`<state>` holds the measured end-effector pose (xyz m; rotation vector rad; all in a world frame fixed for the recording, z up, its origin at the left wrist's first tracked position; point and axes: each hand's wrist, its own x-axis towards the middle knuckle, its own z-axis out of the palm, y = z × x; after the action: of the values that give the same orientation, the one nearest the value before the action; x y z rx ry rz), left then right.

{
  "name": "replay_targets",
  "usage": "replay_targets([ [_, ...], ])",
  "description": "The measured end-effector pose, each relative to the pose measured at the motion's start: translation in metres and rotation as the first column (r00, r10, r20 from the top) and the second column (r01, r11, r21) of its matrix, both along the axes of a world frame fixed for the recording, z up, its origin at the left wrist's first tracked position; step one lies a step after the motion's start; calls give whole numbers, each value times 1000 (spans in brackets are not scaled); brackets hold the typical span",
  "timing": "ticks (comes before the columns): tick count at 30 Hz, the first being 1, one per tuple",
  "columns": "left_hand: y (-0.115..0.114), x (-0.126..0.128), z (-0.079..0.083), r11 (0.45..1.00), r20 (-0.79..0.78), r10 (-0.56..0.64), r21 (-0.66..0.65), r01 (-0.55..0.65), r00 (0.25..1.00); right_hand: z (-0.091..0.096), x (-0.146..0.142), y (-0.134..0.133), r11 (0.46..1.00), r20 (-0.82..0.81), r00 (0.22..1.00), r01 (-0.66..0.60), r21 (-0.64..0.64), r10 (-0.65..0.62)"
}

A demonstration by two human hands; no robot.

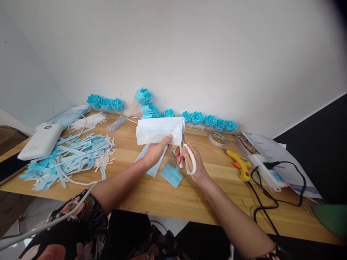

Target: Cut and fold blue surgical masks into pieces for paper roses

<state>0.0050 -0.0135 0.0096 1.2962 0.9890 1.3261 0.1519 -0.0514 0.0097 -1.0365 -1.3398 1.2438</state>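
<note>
Head view: my left hand (156, 151) grips a stack of pale face-mask-like sheets (155, 130) near its lower right corner, thumb pressed on top and fingers underneath. The stack is raised above the wooden table (119, 191), I judge so that the lower blade has room beneath it. My right hand (199, 166) is closed around the cream handles of the scissors (193, 162); the blades stand at the stack's right edge, though how far they are shut I cannot tell. The left thumb sits close to that edge, probably to stop the layers slipping apart.

Below my hands lie a small blue piece (171, 175) and a longer pale sheet (155, 169), partly hidden by the left hand. To my left is a loose heap of blue and white strips (73, 157), apparently offcuts put aside from the working spot, with a white power bank (42, 141) beside it. Blue flowers (210, 120) line the wall (173, 54), seemingly placed there out of the way. On my right, the yellow glue gun (240, 164) rests near the power strip (271, 175), presumably within cord reach.
</note>
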Motion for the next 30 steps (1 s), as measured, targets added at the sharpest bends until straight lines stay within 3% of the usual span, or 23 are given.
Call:
replay_targets([
  [16,1,0,-5,996,22,-24,-82,26,999,-4,2,2,1000,-27,1000,2,-28,-3],
  [30,5,2,-18,998,82,-48,-40,52,995,-5,-2,0,998,-71,996,44,-46,-47],
])
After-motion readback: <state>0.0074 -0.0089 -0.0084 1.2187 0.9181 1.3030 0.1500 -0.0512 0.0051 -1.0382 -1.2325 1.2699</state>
